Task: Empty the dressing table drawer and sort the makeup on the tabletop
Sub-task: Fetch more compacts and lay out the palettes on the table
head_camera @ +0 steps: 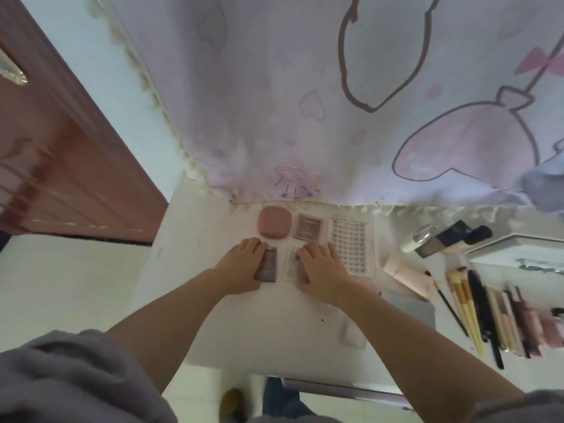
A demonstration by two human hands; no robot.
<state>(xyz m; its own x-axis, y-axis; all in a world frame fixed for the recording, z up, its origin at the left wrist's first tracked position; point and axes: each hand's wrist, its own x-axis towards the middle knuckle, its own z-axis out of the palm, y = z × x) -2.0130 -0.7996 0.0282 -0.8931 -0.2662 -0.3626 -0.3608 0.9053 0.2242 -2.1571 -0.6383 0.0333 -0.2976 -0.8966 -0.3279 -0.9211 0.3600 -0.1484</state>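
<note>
Head view, looking fwd and down over a white tabletop (213, 315). L hand (241, 267) lies on a dark rectangular palette (268, 265), fingers fairly straight and resting on its left part; it presses rather than grasps, nothing enclosed. R hand (320, 270) lies likewise, fingers extended, over a clear-cased palette (292, 265) just beside the dark one; whether the thumb hooks the case edge cannot be told. Both palettes lie flat, side by side, near centre of tabletop, w/ a narrow gap between them.

Just behind the hands, along the back edge: a pink rounded compact (274, 221) at left, a square brownish palette (310, 225) touching or nearly touching it, then a clear lash tray (351, 242) w/ rows of small clusters, extending down beside the R hand.

Further right: a dark-capped bottle (451, 238) lying on its side, a pale pink tube (406, 277), then a row of brushes and pencils (482, 315) laid roughly parallel, tips toward the viewer. A white box (518, 248) sits at far right, partly cut off.

Behind the table hangs a pale lilac cloth (274, 102) w/ heart and bow outlines. Reddish-brown door (61, 163) at left. Grey sleeves (76, 383) at bottom corners; forearms bare. Frame slightly blurred, so labels are unreadable.
</note>
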